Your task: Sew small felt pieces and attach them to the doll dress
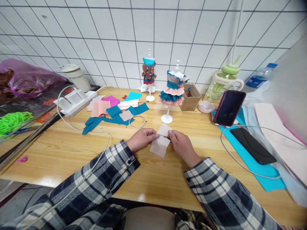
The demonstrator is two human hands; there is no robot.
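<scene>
A small pale pink piece of crepe paper (158, 149) is held just above the table between my two hands. My left hand (142, 139) pinches its left edge between thumb and fingers. On the other side, my right hand (182, 145) is closed at the right edge. A thin dark strand (165, 137) crosses the middle of the paper and runs to my right fingertips; its kind is too small to tell. Just beyond stands a mini dress form (172, 91) in teal, grey and pink ruffled paper on a white round base.
A second dress form (149, 72) stands behind. Paper scraps (116, 113) and a white ring (137, 122) lie left. A power strip (76, 103) has its cable crossing my left sleeve. On the right are a small bowl (206, 107), a propped phone (229, 108) and a flat phone (253, 146).
</scene>
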